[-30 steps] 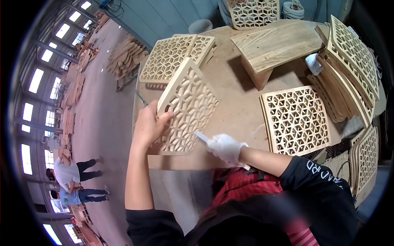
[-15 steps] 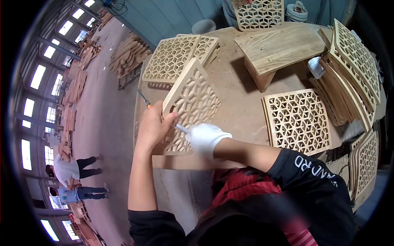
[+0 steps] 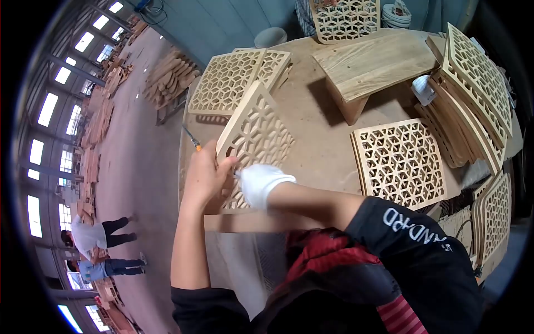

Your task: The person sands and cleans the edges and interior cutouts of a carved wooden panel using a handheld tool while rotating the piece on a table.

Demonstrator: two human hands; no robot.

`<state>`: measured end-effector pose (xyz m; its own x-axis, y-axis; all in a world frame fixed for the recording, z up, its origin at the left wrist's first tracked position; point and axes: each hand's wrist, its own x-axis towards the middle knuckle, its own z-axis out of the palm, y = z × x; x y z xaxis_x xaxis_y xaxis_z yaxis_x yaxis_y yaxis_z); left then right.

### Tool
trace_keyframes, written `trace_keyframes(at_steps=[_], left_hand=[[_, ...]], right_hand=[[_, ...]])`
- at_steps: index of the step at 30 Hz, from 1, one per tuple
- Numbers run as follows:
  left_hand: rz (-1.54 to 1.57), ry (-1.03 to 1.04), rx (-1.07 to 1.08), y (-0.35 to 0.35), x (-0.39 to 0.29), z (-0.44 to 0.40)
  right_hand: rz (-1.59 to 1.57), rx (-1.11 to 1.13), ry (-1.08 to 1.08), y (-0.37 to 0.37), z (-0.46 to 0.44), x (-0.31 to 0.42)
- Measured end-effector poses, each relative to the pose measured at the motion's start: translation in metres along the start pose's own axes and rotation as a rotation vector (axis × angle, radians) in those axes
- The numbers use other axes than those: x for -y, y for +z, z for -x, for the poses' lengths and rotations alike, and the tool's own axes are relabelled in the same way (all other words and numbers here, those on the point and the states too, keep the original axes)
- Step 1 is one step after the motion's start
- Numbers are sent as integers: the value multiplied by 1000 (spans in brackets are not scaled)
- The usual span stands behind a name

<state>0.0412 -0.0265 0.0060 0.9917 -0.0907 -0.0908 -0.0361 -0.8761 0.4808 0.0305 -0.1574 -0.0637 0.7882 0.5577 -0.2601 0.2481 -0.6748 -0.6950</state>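
Observation:
A wooden lattice panel (image 3: 261, 131) stands tilted on the work table, its near edge gripped by my left hand (image 3: 204, 172), which is bare with the thumb over the frame. My right hand (image 3: 260, 185), in a white glove, is closed at the panel's lower left part, close to my left fingers. A thin grey tool (image 3: 237, 174) shows only as a small tip at the glove; the rest is hidden. Beyond my left hand lies a screwdriver-like tool (image 3: 192, 138) with an orange part.
Lattice panels lie stacked at the back left (image 3: 227, 80) and right (image 3: 399, 161). A small wooden bench (image 3: 378, 64) stands behind. More panels (image 3: 481, 83) lean at the far right. Two people (image 3: 92, 236) stand on the floor at left. A hand holds a panel (image 3: 347, 22) at the back.
My right hand has moved left with the grey tool, from beside the panel to close by my left hand. My left hand keeps its hold on the panel.

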Motion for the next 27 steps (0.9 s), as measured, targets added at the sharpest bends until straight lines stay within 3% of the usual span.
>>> trace_keyframes(at_steps=[1,4,8,9,12,14,19,22,23,27], left_hand=[[8,-1,-14,-1,0,-1],[38,4,-4,-1,4,-2],[-2,29,-9,0,6,-4],[-29,56,-17,0,3,-2],[-87,106,-30,2,7,-2],[12,63,-3,3,3,1],[-42,17,-8,1,-12,4],[-65,49,-23,4,-3,1],[-9,-41,29,-2,-12,2],[-97,107,-27,4,9,-2]], right_hand=[[-39,88,74,-13,9,7],[22,65,-52,5,4,-11],[-105,106,86,-1,17,-10],[-1,88,-7,7,3,-13],[-188,45,88,-1,-1,-3],[-78,32,14,-2,15,-8],[-134,106,44,-5,29,-15],[-174,-21,24,-5,16,-9],[-223,-3,73,-2,12,-9],[-136,70,-27,10,35,-30]])
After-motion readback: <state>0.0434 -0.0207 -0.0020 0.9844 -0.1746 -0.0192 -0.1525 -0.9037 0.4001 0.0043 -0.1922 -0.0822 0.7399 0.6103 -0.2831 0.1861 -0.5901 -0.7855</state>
